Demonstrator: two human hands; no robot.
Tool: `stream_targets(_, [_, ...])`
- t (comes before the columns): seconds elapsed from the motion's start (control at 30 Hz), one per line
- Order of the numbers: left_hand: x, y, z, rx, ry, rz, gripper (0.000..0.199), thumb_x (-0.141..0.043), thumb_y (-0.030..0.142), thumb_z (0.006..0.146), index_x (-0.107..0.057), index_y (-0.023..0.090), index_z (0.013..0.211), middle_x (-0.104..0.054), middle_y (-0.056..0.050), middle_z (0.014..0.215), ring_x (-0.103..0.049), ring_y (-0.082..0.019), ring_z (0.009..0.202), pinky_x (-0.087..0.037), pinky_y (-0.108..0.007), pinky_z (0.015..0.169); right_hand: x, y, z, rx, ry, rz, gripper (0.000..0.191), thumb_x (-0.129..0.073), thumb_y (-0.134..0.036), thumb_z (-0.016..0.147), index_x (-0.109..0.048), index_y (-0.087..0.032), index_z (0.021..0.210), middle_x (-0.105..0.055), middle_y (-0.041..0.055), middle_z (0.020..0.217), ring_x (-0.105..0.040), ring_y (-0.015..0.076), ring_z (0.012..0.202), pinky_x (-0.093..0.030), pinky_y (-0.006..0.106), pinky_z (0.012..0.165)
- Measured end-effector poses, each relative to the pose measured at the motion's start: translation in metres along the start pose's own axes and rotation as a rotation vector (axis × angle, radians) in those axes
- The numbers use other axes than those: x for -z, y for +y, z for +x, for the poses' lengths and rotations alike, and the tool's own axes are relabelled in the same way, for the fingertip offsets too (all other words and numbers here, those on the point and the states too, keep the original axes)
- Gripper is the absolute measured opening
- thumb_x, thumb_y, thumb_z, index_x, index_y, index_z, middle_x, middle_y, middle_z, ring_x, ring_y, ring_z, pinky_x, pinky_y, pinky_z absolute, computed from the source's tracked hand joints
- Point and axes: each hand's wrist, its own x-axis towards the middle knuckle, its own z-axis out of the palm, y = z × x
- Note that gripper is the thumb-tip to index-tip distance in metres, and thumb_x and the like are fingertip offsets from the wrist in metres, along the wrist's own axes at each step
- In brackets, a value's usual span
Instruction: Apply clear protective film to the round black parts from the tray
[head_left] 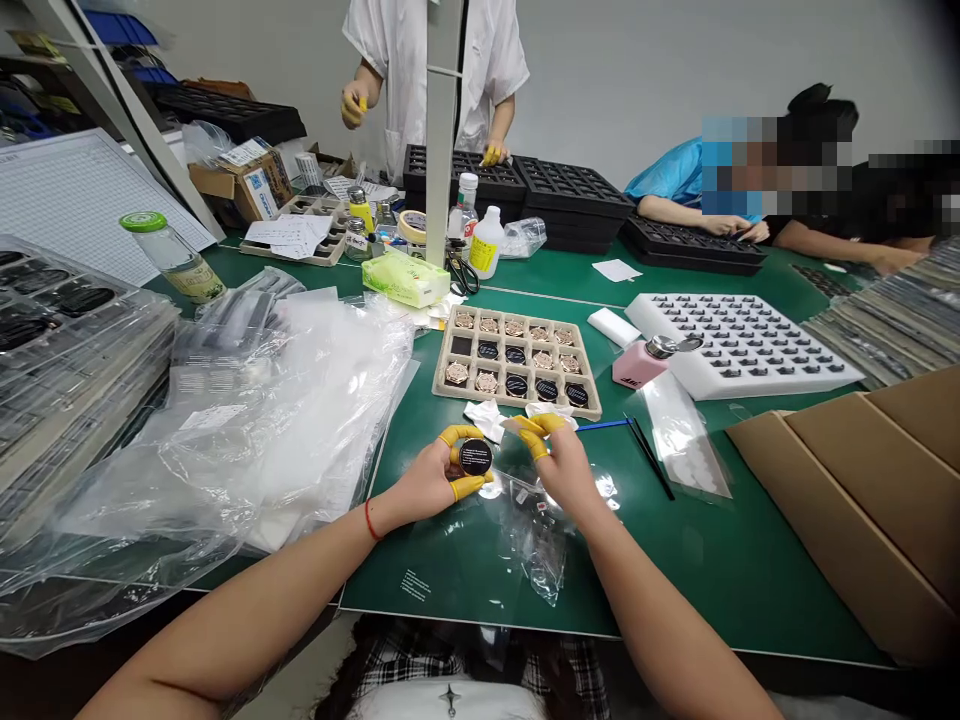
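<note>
My left hand (439, 475), with yellow finger cots on, grips a round black disc (475, 457) by its edge; small white print covers its face. Just to the right, my right hand (553, 455), also in finger cots, is closed in a pinch. A thin pale piece (513, 424) sticks out at its fingertips; what it is I cannot make out. Beyond both hands lies a beige compartment tray (517, 412) holding rose-gold watch heads (486, 382) and several black printed discs (546, 390). Crumpled white tissue (486, 418) and a small clear plastic bag (541, 560) lie close by.
Plastic sheets (300, 390) cover the left side. A pink pump bottle (643, 362), a white foam tray (750, 345), black tweezers (649, 458) and cardboard dividers (847, 480) are on the right. A tissue box (405, 278) stands before a post (441, 130). Other people work across the table.
</note>
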Motion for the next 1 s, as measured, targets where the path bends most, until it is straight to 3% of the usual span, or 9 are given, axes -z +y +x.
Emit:
stream_targets(0.1, [0.0,0.0,0.0,-0.039,0.02,0.015,0.048,-0.071,0.029,0.072,-0.046,0.02,0.112,-0.062,-0.004,0.093,-0.064,-0.017,0.083,-0.051,-0.032,0.077,-0.003,-0.026,-0.011,0.158,0.064,0.123,0.014,-0.046,-0.029,0.088,-0.055,-0.023,0.095,-0.059,0.0069,0.09,-0.053,0.0218,0.085,-0.041,0.036,0.075])
stream_targets(0.23, [0.001,0.002,-0.001,-0.065,-0.005,0.029,0.049,-0.07,0.028,0.072,-0.047,0.019,0.114,-0.063,-0.005,0.096,-0.063,-0.017,0.083,-0.05,-0.029,0.074,-0.016,-0.044,-0.02,0.379,0.063,0.012,0.015,-0.044,-0.02,0.087,-0.057,-0.023,0.092,-0.058,0.006,0.083,-0.049,0.0208,0.08,-0.038,0.037,0.076])
stream_targets(0.4, [0.0,0.001,-0.003,-0.058,-0.04,0.066,0.048,-0.068,0.028,0.074,-0.047,0.018,0.116,-0.064,-0.002,0.085,-0.062,-0.015,0.077,-0.048,-0.027,0.07,-0.022,-0.034,-0.011,0.326,0.124,-0.08,0.013,-0.042,-0.017,0.084,-0.055,-0.02,0.086,-0.054,0.007,0.079,-0.045,0.0217,0.078,-0.037,0.036,0.072])
stream_targets(0.57, [0.0,0.003,-0.003,-0.01,-0.049,0.123,0.057,-0.069,0.031,0.073,-0.043,0.019,0.122,-0.062,0.001,0.074,-0.06,-0.015,0.068,-0.048,-0.026,0.064,-0.012,-0.027,-0.003,0.259,0.035,-0.064,0.019,-0.042,-0.017,0.085,-0.058,-0.021,0.093,-0.057,0.0066,0.084,-0.046,0.0218,0.082,-0.036,0.037,0.077])
stream_targets(0.7, [-0.001,0.004,-0.001,-0.025,-0.025,0.104,0.052,-0.072,0.03,0.07,-0.049,0.018,0.115,-0.063,-0.001,0.082,-0.062,-0.015,0.073,-0.05,-0.028,0.068,-0.004,-0.034,-0.006,0.387,0.002,-0.051,0.03,-0.042,-0.011,0.083,-0.06,-0.025,0.102,-0.058,0.0053,0.087,-0.046,0.0218,0.086,-0.035,0.041,0.084])
stream_targets(0.83, [0.001,-0.001,0.002,-0.019,0.005,0.013,0.049,-0.073,0.028,0.068,-0.05,0.019,0.111,-0.064,-0.004,0.095,-0.064,-0.017,0.081,-0.051,-0.03,0.074,-0.005,-0.04,-0.012,0.504,-0.044,-0.22,0.041,-0.044,-0.003,0.075,-0.063,-0.029,0.101,-0.059,0.0051,0.088,-0.045,0.0228,0.087,-0.03,0.046,0.095])
stream_targets(1.0, [0.007,-0.007,0.004,-0.007,0.054,-0.047,0.056,-0.077,0.023,0.063,-0.048,0.019,0.112,-0.065,-0.003,0.09,-0.065,-0.017,0.08,-0.051,-0.029,0.073,-0.011,-0.041,-0.02,0.585,-0.049,-0.313,0.046,-0.044,0.002,0.068,-0.064,-0.028,0.096,-0.06,0.0046,0.087,-0.045,0.0222,0.089,-0.026,0.046,0.101])
